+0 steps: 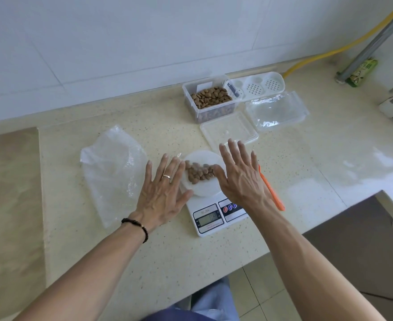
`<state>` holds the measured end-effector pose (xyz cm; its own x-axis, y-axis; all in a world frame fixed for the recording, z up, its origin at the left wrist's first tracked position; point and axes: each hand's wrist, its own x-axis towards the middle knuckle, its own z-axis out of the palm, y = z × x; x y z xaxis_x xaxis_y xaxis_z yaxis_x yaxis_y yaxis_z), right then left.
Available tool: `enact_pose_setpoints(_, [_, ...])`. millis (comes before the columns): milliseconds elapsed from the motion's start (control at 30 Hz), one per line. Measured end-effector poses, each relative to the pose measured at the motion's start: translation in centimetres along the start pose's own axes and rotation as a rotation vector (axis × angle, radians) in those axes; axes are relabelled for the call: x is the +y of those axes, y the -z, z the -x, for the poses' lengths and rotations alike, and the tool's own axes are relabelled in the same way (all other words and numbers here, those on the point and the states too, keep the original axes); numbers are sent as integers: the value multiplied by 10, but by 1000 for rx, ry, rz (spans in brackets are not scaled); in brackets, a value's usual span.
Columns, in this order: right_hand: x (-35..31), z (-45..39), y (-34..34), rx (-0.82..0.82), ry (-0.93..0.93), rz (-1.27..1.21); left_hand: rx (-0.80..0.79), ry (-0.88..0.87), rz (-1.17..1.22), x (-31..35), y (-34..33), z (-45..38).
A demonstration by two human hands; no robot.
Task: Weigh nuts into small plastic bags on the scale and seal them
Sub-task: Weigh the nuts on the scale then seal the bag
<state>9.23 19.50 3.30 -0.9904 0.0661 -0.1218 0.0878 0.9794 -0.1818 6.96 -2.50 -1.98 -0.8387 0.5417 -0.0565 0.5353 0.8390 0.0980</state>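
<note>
A clear plastic tub [210, 101] of brown nuts [211, 96] stands open toward the back edge of the speckled desk [167, 246], its flat lid [229, 130] lying just in front of it. Touching the tub's right side is a white tray [258, 85] with perforated round inserts, and in front of that tray rests a stack of clear plastic bags [277, 111]. At the middle of the desk, near its front edge, sits a white digital scale [214, 216], its round platform [204, 188] carrying a small plastic bag of nuts [199, 173] laid flat; the display is lit, but its figures are too blurred to read. A larger crumpled clear bag [112, 172] lies to the left of the scale, and an orange tool [272, 188] lies along its right side, partly under the right forearm.

Both hands are spread flat, fingers straight and splayed, palms down, holding nothing. The left hand [165, 193], wearing a ring and a dark beaded bracelet at the wrist, rests at the platform's left rim, its fingertips beside the bag of nuts. The right hand [241, 174] lies at the platform's right rim, thumb against the bag and fingers reaching toward the lid. Whether the palms press the bag's edges cannot be told.

At the desk's back right corner, a yellow hose [329, 52] runs along the white tiled wall [98, 42].
</note>
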Motion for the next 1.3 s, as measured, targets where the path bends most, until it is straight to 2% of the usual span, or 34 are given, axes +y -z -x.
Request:
enact_pose_setpoints(833, [23, 5, 3, 26, -107, -97, 26, -29, 8, 11, 3, -20])
enact_pose_setpoints(1000, [41, 5, 8, 136, -261, -205, 52, -87, 38, 28, 13, -48])
enact_pose_setpoints(1100, [56, 4, 5, 187, -403, -395, 54, -99, 93, 40, 21, -73])
enact_pose_setpoints(1200, [68, 3, 4, 187, -556, -646, 10, -94, 140, 53, 28, -101])
enact_pose_setpoints(1300, [74, -1, 5, 120, -679, -812, -68, -79, 171, 65, 32, -127])
